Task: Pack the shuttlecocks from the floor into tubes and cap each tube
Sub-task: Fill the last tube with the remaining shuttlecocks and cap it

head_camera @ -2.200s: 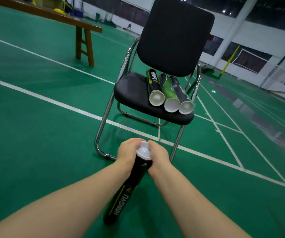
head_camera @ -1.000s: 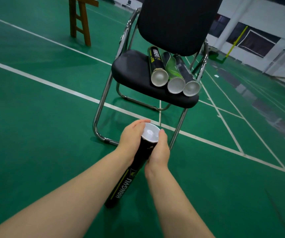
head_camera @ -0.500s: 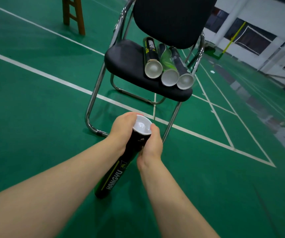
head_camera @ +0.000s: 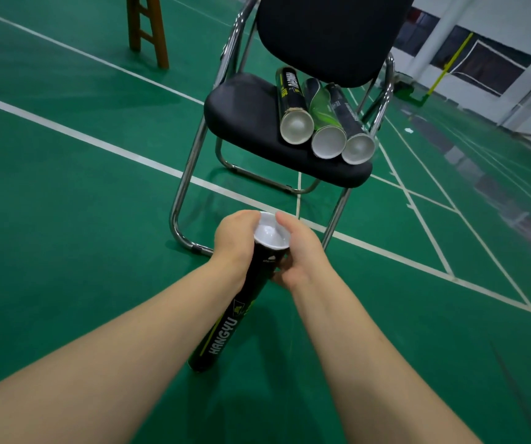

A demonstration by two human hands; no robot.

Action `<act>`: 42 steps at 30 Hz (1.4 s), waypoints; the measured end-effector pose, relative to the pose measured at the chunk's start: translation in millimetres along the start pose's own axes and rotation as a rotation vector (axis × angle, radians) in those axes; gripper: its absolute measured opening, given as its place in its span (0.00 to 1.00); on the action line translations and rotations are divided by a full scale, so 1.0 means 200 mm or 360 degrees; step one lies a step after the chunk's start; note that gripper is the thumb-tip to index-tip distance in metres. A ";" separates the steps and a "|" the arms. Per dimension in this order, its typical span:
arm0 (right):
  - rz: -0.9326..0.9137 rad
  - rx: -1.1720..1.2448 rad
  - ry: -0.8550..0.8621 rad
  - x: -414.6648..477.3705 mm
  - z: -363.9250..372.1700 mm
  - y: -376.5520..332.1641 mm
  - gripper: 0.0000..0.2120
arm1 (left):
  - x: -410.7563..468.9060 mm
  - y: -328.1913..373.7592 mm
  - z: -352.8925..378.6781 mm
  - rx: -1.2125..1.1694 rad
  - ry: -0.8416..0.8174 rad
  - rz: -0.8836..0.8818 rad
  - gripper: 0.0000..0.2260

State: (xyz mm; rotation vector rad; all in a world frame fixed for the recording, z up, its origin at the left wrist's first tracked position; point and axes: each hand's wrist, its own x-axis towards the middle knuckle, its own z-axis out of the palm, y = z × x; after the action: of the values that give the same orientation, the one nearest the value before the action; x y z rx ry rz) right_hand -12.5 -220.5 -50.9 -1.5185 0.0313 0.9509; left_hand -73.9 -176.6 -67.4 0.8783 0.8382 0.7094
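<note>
My fingers are curled round the top of the black tube, both hands gripping it just under the white cap. My left hand wraps the tube from the left, knuckles up. Its fingertips go round the far side, so I cannot see them. My right hand closes on it from the right, thumb lying along the cap's rim and the other fingers tucked under against the tube wall.

The cap sits in the mouth of the tube, hollow side facing me. I cannot tell if it is pushed fully home, and it hides whatever is inside. The tube slants down and to the left between my forearms, which reach in from the bottom edge. Its lower end is down at the green floor, though I cannot make out whether it touches.

Beyond my hands stands a black chair on chrome legs, its backrest cut off at the top. Three tubes lie side by side on the seat's right half, touching, pale ends toward me. At the top left, wooden legs are cut off by the frame.
</note>
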 end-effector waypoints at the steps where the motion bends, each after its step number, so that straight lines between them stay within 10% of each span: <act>1: -0.0009 0.0006 0.0009 0.01 0.01 0.00 0.07 | 0.01 0.00 0.00 0.0017 0.0049 0.0013 0.10; 18: -0.0028 -0.0542 -0.0128 0.01 -0.05 0.01 0.17 | -0.05 0.02 -0.02 0.0406 -0.0163 0.0137 0.10; 24: 0.0056 -0.0682 -0.0339 -0.08 -0.19 0.01 0.21 | -0.15 0.11 -0.06 0.0880 -0.0546 -0.0419 0.11; 32: -0.0353 -0.1017 -0.0963 -0.33 -0.23 -0.06 0.15 | -0.34 0.19 -0.15 0.0853 -0.0589 0.0062 0.11; 42: -0.1016 -0.1099 -0.0957 -0.59 -0.10 -0.15 0.17 | -0.55 0.39 -0.23 0.0864 -0.0463 0.0802 0.09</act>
State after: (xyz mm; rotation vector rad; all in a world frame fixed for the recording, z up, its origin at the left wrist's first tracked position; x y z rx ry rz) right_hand -64.1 -290.0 37.7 -1.6172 -1.2472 0.8816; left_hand -181.7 -213.4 18.6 1.6770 0.5503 0.7713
